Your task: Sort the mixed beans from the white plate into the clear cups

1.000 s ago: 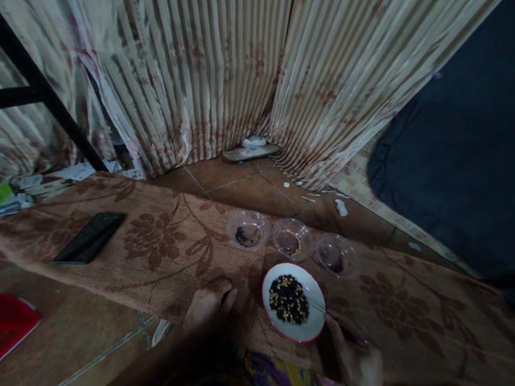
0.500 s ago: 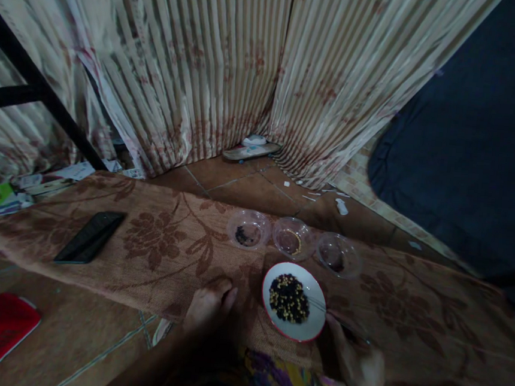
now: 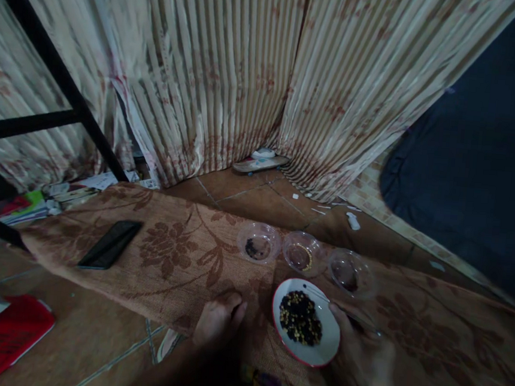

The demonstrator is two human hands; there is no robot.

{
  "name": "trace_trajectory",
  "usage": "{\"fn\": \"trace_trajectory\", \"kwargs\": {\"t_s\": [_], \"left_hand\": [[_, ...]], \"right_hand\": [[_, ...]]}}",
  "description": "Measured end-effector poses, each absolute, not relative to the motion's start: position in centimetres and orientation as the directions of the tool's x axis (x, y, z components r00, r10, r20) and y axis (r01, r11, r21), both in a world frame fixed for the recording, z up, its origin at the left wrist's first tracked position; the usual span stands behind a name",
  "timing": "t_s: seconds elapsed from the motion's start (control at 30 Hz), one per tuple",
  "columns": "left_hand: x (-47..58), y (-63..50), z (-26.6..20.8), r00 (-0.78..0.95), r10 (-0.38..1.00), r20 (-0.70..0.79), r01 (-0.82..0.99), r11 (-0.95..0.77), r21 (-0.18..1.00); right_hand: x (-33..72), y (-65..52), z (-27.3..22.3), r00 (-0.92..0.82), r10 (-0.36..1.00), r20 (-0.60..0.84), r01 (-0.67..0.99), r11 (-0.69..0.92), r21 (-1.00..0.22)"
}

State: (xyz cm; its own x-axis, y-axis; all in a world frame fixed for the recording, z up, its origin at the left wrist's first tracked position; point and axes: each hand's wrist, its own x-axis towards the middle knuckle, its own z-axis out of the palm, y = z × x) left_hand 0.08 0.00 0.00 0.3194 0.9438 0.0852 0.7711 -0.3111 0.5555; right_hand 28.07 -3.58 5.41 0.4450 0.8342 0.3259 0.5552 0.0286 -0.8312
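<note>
My right hand [image 3: 359, 346] is closed on a slim metal fork [image 3: 318, 293] with narrow prongs, which reaches over the far rim of a white bowl [image 3: 329, 337] with a red edge. A heap of black and yellow beans [image 3: 299, 318] fills the bowl's left part. One black bean [image 3: 304, 285] lies apart from the heap, near the prongs. My left hand [image 3: 221, 318] rests curled into a fist on the cloth, left of the bowl, with no object showing. Behind the bowl stand three clear plastic cups: one with black bits [image 3: 257, 242], one with yellow beans [image 3: 302, 254], one with dark contents [image 3: 348, 273].
A brown flowered cloth [image 3: 164, 281] covers the narrow table. A black phone [image 3: 111, 244] lies on its left part. Books and papers [image 3: 26, 206] lie beyond the left end, near a black metal frame [image 3: 84, 115]. A red basket [image 3: 5, 336] stands on the floor.
The view has shifted, so everything sits lower and further right. The fork has moved from the bowl's right side to its far rim, and one black bean now lies apart from the heap.
</note>
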Motion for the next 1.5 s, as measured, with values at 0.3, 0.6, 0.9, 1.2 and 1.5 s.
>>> {"fn": "trace_trajectory", "kwargs": {"t_s": [0.3, 0.6, 0.9, 1.2, 1.5], "left_hand": [[0.1, -0.2, 0.1, 0.319, 0.941, 0.114, 0.770, -0.327, 0.547], [-0.1, -0.1, 0.2, 0.341, 0.931, 0.126, 0.744, -0.350, 0.570], [0.0, 0.0, -0.4, 0.333, 0.937, 0.111, 0.768, -0.337, 0.544], [0.1, 0.1, 0.0, 0.316, 0.946, 0.072, 0.800, -0.307, 0.515], [0.2, 0.1, 0.2, 0.322, 0.944, 0.067, 0.790, -0.307, 0.531]], "right_hand": [[21.7, 5.6, 7.9, 0.219, 0.893, 0.394, 0.521, 0.234, -0.821], [24.8, 1.4, 7.3, 0.399, 0.839, 0.370, 0.524, 0.122, -0.843], [30.2, -6.6, 4.5, 0.591, 0.795, 0.141, 0.463, -0.191, -0.865], [29.9, -7.7, 4.0, 0.508, 0.859, 0.062, 0.570, -0.282, -0.772], [29.8, -7.1, 3.8, 0.452, 0.886, 0.102, 0.600, -0.217, -0.770]]}}
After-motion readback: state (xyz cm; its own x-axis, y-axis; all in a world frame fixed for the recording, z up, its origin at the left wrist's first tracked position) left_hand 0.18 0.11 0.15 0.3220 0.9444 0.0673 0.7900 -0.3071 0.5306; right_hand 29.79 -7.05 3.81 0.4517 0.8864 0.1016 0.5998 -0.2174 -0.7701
